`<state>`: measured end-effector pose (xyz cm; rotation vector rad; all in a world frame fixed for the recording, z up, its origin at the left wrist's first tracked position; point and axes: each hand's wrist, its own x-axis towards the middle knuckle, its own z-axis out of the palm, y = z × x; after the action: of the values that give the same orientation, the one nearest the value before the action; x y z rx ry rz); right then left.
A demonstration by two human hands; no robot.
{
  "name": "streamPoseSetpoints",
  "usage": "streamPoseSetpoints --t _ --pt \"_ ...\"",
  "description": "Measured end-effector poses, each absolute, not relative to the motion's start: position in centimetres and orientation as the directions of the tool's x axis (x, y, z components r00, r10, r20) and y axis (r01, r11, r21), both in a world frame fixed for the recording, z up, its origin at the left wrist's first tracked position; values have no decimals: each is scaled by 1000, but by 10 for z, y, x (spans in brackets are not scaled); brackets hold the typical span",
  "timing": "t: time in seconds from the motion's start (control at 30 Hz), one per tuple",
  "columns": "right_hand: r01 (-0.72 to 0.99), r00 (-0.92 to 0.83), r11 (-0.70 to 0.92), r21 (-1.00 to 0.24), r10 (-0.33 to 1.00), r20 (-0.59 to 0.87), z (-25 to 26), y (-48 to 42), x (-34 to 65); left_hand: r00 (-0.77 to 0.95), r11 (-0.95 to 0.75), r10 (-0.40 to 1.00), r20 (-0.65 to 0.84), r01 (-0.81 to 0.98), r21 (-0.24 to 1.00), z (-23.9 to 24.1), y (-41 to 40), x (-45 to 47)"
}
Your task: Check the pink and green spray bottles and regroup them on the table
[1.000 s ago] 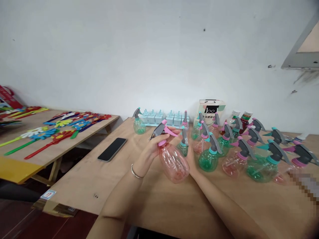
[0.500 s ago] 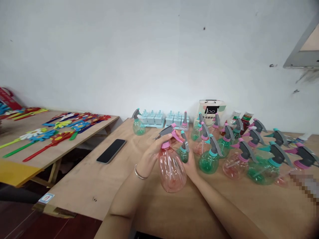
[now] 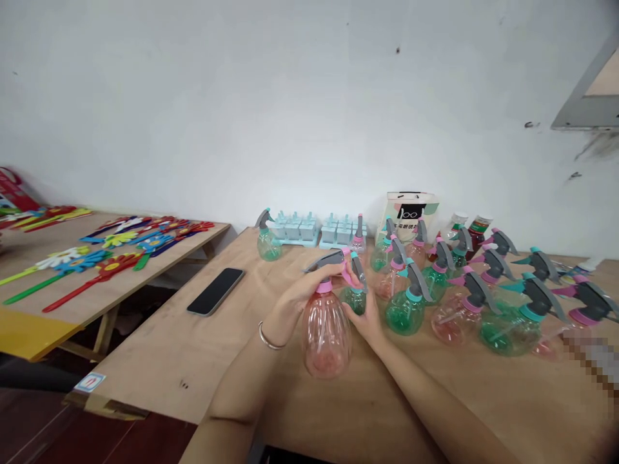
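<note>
My left hand is closed round the pump head of a clear pink spray bottle, its fingers over the pink trigger. The bottle is held almost upright above the tabletop. Beside its right shoulder is my right hand, thumb and index finger apart, the thumb reaching toward the bottle's side; whether they touch is unclear. Its other fingers are hidden. Just behind that thumb shows a green spray bottle with a grey head, partly covered.
Several pink and green spray bottles stand on the right half of the wooden table. Along the wall are pale blue moulds and a paper bag. A phone lies left. Colourful hand-shaped clappers cover another table.
The pink spray bottle has swung upright, its base shifting left. My right thumb has come into sight beside it. The standing bottles have stayed in place.
</note>
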<state>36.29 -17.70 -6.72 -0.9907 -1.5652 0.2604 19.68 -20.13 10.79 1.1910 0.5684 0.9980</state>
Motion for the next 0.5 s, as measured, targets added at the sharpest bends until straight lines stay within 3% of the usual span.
streamPoseSetpoints --t 0.13,0.33,0.5 --pt "400 59 613 -681 724 687 -67 -177 362 364 12 920 146 -399 917 109 -205 203" --pt "394 89 594 -701 735 672 -66 -178 362 388 -109 887 251 -354 929 110 -204 206" --pt "420 77 578 -700 746 662 -64 -179 363 136 -268 932 336 -367 891 104 -204 207"
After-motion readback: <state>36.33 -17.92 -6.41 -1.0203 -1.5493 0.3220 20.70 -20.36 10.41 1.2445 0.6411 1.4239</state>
